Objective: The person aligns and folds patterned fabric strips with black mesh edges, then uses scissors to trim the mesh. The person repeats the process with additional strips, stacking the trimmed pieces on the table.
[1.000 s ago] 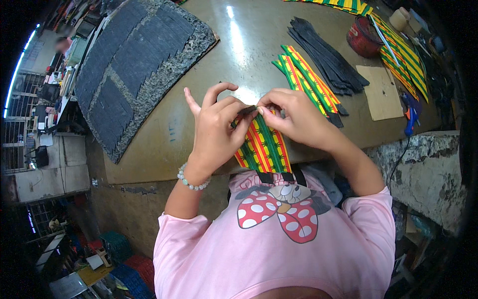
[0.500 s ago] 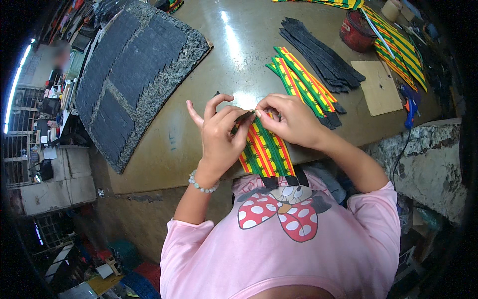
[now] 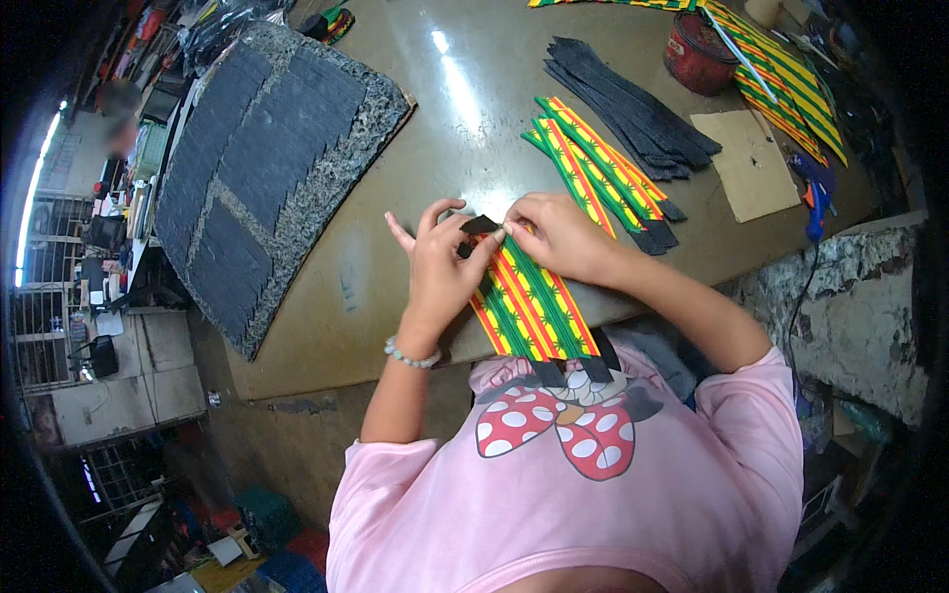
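A striped strap piece [image 3: 534, 306] in green, yellow and red with a leaf pattern hangs over the table's near edge, its black tabs lying against my shirt. Its upper end is pinched by my left hand [image 3: 442, 259], thumb against index finger, with the other fingers raised. A small black strip end [image 3: 480, 225] sticks up between those fingers. Right beside it, my right hand [image 3: 556, 233] pinches the same upper edge, fingertips meeting the left thumb. Just beyond lie more striped straps [image 3: 603, 173] with black ends.
Black strips [image 3: 633, 109] are stacked at the far side. A red can [image 3: 698, 54], a cardboard piece [image 3: 746, 163] and a blue glue gun [image 3: 816, 198] lie to the right. A large board with dark strips [image 3: 287, 148] covers the left. More striped material [image 3: 796, 84] lies far right.
Both hands stay at the strap's upper end. The black strip end in my left fingers has turned and shows more of its face. The view has shifted slightly.
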A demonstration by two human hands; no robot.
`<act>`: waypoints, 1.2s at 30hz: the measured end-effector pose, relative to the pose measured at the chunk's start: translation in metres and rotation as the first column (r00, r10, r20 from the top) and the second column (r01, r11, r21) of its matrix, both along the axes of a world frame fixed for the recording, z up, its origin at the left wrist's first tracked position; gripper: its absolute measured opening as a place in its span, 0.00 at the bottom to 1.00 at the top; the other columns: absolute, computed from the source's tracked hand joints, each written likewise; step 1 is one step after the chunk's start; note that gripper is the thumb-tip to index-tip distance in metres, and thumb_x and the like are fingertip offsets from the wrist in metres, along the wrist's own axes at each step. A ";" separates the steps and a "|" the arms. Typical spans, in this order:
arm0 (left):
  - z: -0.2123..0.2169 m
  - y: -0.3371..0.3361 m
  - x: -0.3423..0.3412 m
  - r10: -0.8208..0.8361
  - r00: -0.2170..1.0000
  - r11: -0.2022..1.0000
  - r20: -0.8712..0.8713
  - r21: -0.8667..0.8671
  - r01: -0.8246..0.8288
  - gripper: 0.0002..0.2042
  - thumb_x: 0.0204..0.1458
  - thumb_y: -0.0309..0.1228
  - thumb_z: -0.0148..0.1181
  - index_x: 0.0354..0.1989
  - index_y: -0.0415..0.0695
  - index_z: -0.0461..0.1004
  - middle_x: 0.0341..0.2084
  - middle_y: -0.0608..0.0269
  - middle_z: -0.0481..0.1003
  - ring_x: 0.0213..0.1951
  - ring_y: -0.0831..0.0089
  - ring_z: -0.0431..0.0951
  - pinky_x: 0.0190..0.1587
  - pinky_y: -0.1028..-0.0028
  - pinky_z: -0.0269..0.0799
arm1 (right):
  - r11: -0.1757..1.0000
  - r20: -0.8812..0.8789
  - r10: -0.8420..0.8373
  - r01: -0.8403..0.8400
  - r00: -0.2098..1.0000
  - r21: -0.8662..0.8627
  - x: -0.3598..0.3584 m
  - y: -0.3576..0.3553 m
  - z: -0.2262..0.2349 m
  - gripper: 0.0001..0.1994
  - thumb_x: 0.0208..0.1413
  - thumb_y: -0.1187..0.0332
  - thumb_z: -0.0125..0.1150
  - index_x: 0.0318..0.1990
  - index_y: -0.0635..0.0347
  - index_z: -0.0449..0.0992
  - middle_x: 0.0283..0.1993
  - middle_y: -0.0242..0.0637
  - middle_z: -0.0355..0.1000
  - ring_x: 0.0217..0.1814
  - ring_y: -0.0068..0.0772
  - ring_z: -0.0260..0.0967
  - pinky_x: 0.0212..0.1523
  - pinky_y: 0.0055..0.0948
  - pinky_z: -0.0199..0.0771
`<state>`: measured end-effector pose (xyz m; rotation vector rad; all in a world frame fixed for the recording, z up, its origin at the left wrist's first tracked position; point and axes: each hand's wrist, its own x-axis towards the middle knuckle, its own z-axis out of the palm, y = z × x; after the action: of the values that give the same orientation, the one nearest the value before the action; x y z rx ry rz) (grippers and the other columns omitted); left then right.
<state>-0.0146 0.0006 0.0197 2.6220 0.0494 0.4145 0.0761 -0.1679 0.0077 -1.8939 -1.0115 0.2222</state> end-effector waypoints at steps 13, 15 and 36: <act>0.030 -0.003 -0.005 -0.137 0.990 0.983 -0.036 0.118 0.140 0.04 0.47 0.31 0.65 0.32 0.50 0.83 0.26 0.72 0.78 0.57 0.66 0.72 0.59 0.25 0.19 | 0.993 0.048 0.093 -0.096 0.994 0.061 -0.006 -0.006 0.009 0.07 0.55 0.70 0.57 0.33 0.68 0.72 0.33 0.53 0.72 0.38 0.56 0.72 0.41 0.45 0.72; 0.025 -0.008 -0.009 -0.110 0.994 0.980 -0.003 0.166 0.109 0.04 0.46 0.29 0.65 0.31 0.49 0.82 0.26 0.70 0.78 0.57 0.66 0.72 0.59 0.24 0.19 | 0.994 0.041 0.072 -0.075 0.997 0.074 -0.007 -0.003 0.005 0.07 0.54 0.71 0.57 0.33 0.68 0.73 0.33 0.53 0.72 0.38 0.56 0.72 0.41 0.45 0.72; 0.021 0.037 0.002 -0.117 0.993 0.981 -0.019 -0.155 0.113 0.41 0.37 0.40 0.76 0.63 0.52 0.63 0.61 0.53 0.64 0.67 0.59 0.58 0.69 0.45 0.39 | 0.987 -0.317 0.160 -0.161 0.935 0.024 0.012 -0.011 0.004 0.10 0.58 0.67 0.59 0.38 0.67 0.75 0.35 0.45 0.76 0.38 0.36 0.76 0.40 0.32 0.74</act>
<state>-0.0125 0.0378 0.0407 2.4643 -0.0585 0.3211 0.0877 -0.1790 0.0122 -1.7075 -0.9420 0.6057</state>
